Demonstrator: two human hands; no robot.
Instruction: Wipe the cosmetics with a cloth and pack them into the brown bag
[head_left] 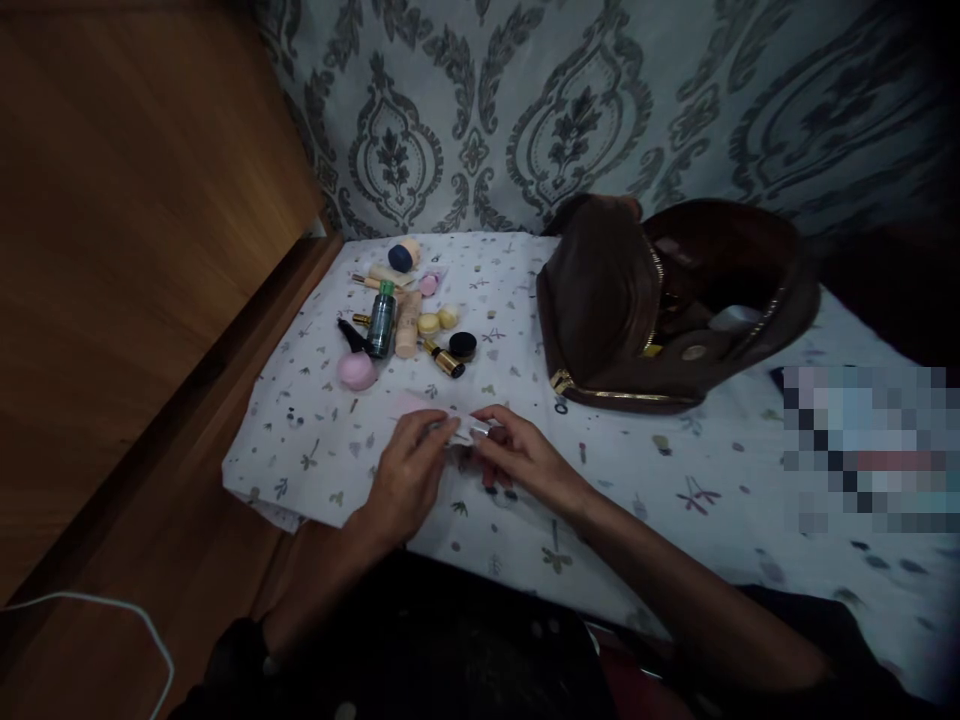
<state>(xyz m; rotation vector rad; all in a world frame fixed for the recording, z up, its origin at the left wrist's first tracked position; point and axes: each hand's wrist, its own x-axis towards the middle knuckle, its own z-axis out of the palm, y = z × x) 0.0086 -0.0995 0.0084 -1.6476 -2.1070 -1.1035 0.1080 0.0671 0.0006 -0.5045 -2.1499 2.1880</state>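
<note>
My left hand [411, 467] and my right hand [517, 455] meet over the white patterned sheet [637, 500], fingers pinched together on a small pale object [469, 428], perhaps a packet or wipe; I cannot make out what it is. A thin pink sheet [409, 403] lies flat just beyond my left fingers. Behind it lies a cluster of cosmetics: a pink sponge [355, 371], a dark green bottle [382, 320], a beige tube [407, 326], small yellow jars [437, 320], a black jar [463, 345] and a blue-capped jar [403, 255].
An open brown handbag [660, 300] with gold zipper rests on the sheet at right. A wooden panel [135, 250] rises on the left, patterned wallpaper [570, 110] behind. A white cable [112, 610] runs at lower left. A blurred patch covers the right edge.
</note>
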